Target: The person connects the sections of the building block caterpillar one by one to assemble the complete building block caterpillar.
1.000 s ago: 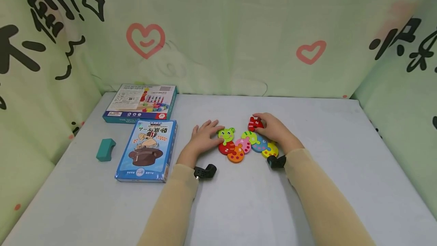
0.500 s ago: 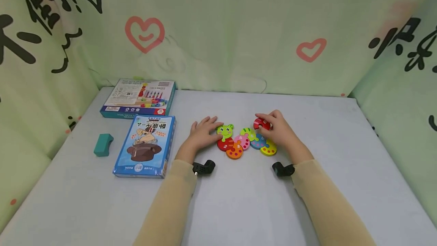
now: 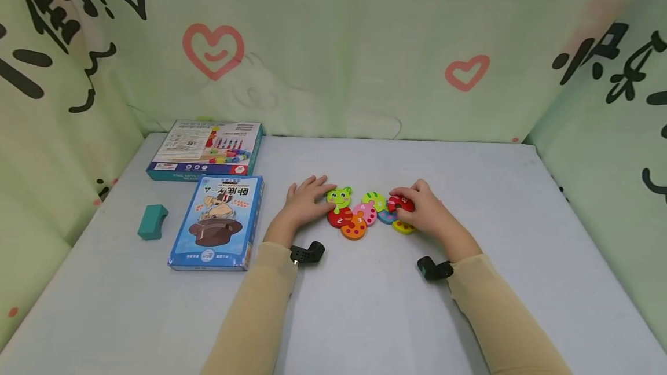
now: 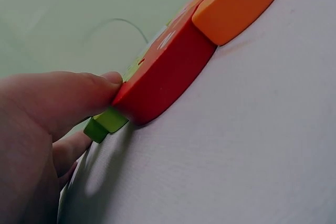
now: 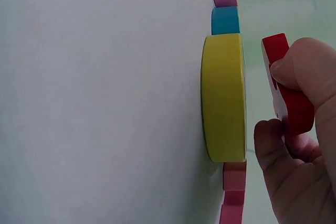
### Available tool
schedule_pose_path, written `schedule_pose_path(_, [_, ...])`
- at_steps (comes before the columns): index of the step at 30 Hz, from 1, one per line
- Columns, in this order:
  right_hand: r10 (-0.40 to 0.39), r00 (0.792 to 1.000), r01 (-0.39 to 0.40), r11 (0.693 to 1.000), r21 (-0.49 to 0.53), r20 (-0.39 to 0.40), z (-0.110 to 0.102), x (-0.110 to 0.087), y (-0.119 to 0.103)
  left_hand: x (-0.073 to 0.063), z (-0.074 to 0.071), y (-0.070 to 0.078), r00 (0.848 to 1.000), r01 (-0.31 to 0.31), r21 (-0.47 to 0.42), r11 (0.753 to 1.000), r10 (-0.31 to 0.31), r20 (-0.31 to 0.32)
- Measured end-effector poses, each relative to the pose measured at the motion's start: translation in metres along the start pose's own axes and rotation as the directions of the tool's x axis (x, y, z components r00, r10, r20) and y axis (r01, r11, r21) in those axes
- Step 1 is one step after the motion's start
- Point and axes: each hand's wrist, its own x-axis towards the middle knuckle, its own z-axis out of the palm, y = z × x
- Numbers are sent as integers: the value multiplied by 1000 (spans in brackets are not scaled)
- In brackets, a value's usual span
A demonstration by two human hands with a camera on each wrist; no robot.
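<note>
A wooden caterpillar puzzle lies on the white table, its pieces joined in a wavy row. At its left end is the green smiling head piece [image 3: 339, 197], joined to a red piece [image 4: 170, 69] marked 2. My left hand [image 3: 307, 206] touches the head's left side, thumb and fingers apart. Orange [image 3: 354, 228], pink [image 3: 367, 213], green striped [image 3: 374, 201], blue [image 3: 387, 217] and yellow [image 5: 224, 98] pieces follow. My right hand [image 3: 428, 210] pinches a red striped piece [image 5: 287, 87] between thumb and fingers, tilted above the blue and yellow pieces.
A blue box with a hat picture [image 3: 216, 221] lies left of my left hand. Behind it is a flatter teal-edged box [image 3: 205, 149]. A teal notched block [image 3: 153, 222] sits further left. Green printed cloth [image 3: 344, 45] hangs around the table.
The right hand lifted and turned the red striped piece, then brought it down over the row's right end. The left hand stays at the head piece. The head view has shifted slightly.
</note>
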Motion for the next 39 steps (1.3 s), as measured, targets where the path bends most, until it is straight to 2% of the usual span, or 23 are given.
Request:
schedule_pose_path(4, [3,1000,-3,1000,26,0,-1,-1,1,0,0,0,1000,2,6,1000,-2,2])
schedule_pose_path(9, [-30,999,31,997,75,-12,-1,-4,7,0,-1,1,1000,3,10,1000,-3,2])
schedule_pose_path(15, [6,999,1,989,145,-43,-4,-12,13,1,1,0,1000,-4,10,1000,4,1])
schedule_pose_path(22, [-37,995,49,991,128,-93,-8,-21,17,1,1,-1,1000,-11,0,1000,11,-4])
schedule_pose_path(33, [64,998,-62,970,237,1,-12,-24,25,-1,-1,0,1000,-9,0,1000,9,3])
schedule_pose_path(39, [82,995,-96,952,292,62,-17,-24,30,-1,-1,1,1000,-5,3,1000,5,7])
